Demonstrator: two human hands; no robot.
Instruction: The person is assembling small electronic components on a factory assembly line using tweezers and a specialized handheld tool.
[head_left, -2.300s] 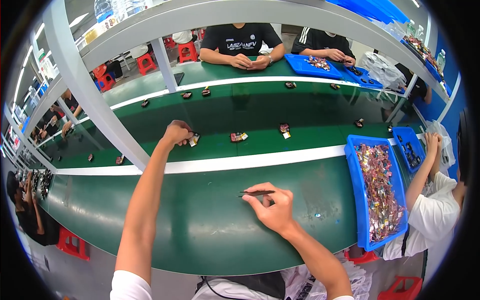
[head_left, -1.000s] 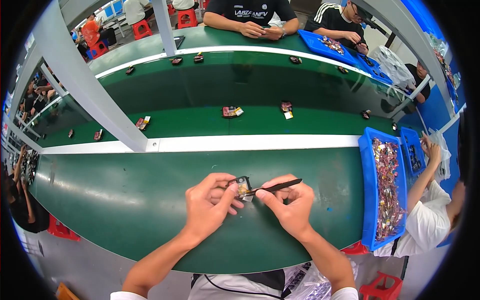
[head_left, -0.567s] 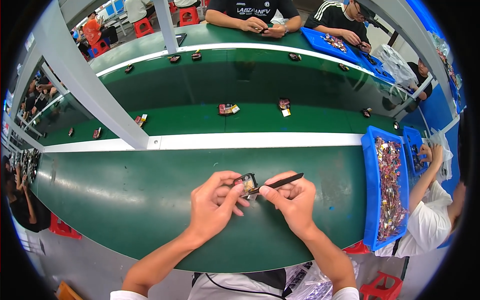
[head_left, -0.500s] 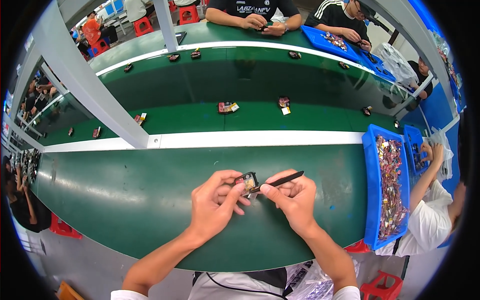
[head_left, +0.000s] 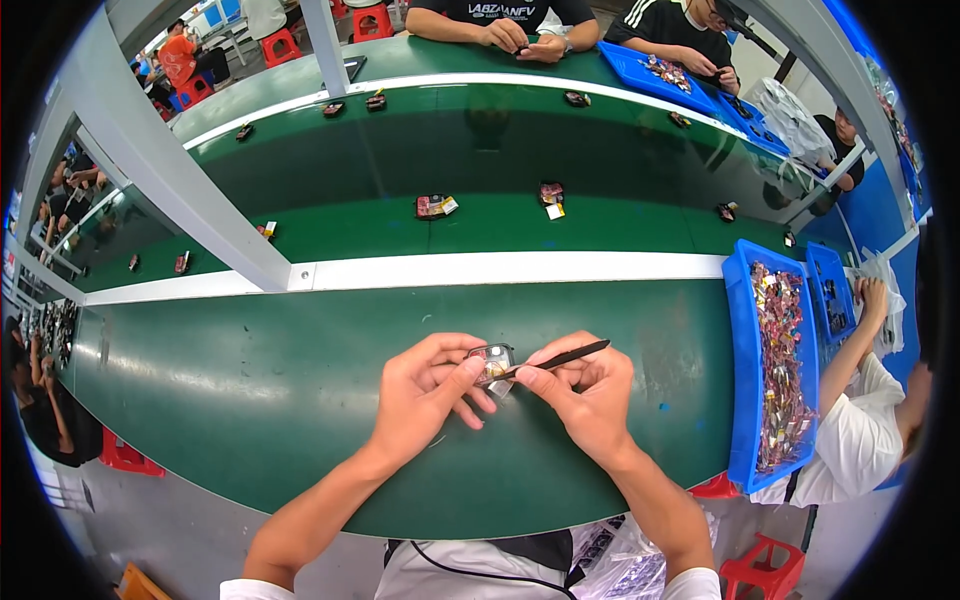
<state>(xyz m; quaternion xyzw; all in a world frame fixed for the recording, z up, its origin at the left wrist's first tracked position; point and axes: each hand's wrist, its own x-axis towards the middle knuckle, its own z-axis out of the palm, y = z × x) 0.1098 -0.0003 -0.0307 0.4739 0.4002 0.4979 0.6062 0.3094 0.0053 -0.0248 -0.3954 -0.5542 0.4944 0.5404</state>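
My left hand [head_left: 425,390] grips a small black-rimmed electronic casing [head_left: 497,352] between thumb and fingers, above the green bench. Its open face shows small reddish, silvery and yellowish parts, too tiny to name. A pale tab [head_left: 501,388] sticks out under its lower edge. In my right hand [head_left: 585,390] is a pair of slim black tweezers [head_left: 570,356], pinched between thumb and fingers. Their narrow tip points left and reaches the casing's lower right side. Whether the tip grips anything cannot be made out.
To the right, a blue tray [head_left: 741,370] holds many small reddish parts; a smaller blue bin [head_left: 846,320] stands beside it. Beyond the white rail [head_left: 500,270], a green belt [head_left: 340,215] carries scattered small assemblies. A grey post [head_left: 190,170] rises left. Co-workers sit opposite and at right.
The casing has tipped, showing more of its inside, while the tweezer tip stays at it. Assemblies on the belt have shifted left. The co-worker's hand at right has moved.
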